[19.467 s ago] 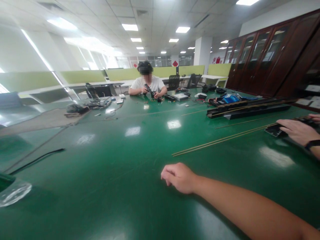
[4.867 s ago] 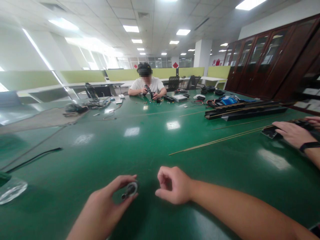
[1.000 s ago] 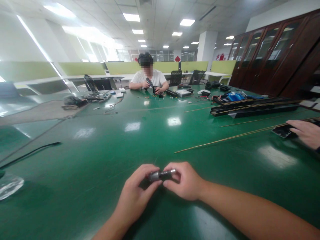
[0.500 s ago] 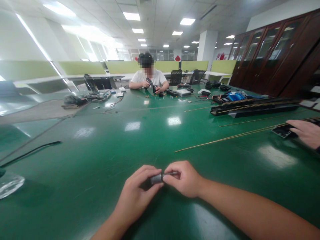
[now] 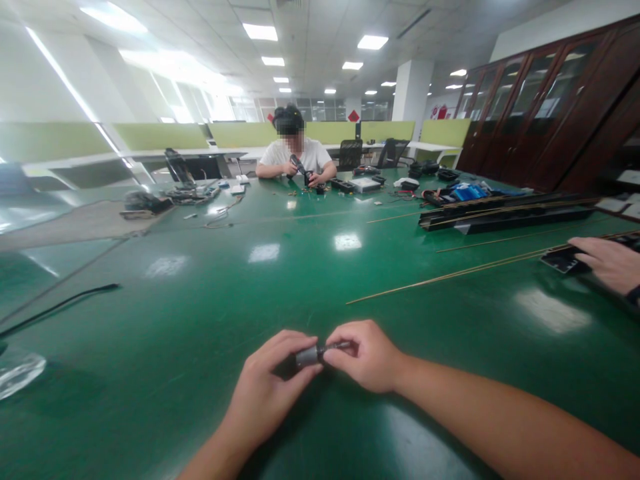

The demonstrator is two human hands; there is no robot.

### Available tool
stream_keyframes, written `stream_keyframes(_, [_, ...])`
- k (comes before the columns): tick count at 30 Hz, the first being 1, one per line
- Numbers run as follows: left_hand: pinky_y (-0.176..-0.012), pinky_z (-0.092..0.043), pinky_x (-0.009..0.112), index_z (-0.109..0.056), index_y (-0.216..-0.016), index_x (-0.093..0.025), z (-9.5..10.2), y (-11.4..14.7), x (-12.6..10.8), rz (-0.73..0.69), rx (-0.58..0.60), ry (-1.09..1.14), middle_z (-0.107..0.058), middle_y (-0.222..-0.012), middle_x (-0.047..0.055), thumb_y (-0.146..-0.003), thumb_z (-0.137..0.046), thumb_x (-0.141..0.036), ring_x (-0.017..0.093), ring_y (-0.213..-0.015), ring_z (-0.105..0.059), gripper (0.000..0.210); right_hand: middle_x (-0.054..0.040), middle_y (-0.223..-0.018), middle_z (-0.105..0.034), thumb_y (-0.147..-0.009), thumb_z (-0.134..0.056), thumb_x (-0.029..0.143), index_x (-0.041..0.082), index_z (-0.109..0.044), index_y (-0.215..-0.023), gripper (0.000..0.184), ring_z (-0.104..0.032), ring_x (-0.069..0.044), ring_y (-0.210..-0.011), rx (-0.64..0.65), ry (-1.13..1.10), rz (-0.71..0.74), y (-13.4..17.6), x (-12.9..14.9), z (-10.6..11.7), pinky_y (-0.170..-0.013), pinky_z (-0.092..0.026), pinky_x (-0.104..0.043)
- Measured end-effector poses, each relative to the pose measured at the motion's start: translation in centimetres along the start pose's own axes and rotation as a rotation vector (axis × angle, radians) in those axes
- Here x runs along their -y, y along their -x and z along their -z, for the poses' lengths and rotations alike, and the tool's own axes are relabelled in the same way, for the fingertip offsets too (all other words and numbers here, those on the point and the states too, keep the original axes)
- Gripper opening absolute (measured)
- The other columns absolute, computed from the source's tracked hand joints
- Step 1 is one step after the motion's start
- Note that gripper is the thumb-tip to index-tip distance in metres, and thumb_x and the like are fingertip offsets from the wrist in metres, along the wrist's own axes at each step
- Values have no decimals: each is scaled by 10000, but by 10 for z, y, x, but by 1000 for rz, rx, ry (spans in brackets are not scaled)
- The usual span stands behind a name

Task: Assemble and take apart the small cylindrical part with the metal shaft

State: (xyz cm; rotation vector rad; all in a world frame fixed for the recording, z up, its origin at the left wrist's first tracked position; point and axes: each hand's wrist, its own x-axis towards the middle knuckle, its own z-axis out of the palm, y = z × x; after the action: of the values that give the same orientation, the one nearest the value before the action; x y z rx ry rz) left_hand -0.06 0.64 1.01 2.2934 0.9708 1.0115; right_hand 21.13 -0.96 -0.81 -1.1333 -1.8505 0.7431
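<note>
Low over the near part of the green table [image 5: 210,373], my left hand [image 5: 273,380] grips a small grey cylindrical part [image 5: 307,357] between thumb and fingers. The part looks like a little motor, but its exact kind does not show. From its right end a thin dark metal shaft [image 5: 339,345] sticks out. My right hand [image 5: 367,357] pinches the shaft end with thumb and forefinger, close beside the left fingertips. The curled fingers of the right hand hide some of the shaft.
Long thin brass-coloured rods [image 5: 425,283] lie to the right. A co-worker's hand [image 5: 605,263] rests on a black metal profile [image 5: 565,259]. Across the table, another person [image 5: 296,157] holds a dark tool. Black profiles [image 5: 505,217] and a black cable [image 5: 60,308] lie at the sides.
The view has shifted slightly, so everything sits a little further left. Both hands keep their hold on the grey part and its shaft; no other clear change shows.
</note>
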Motion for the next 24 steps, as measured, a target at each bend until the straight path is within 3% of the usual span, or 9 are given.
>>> stream_keyframes(24, [-827,-508,230,-693,-1059,-295,2,2,8,38,-3,-4,-700,-1001,-7,-834,-744,-302,150,-914,-659,230,18,-624,-587,-818,-680,269,166,-735,-805,117,-488,-113,-567,-31,-19,-10,-1,-2,0,-549,-349,-222])
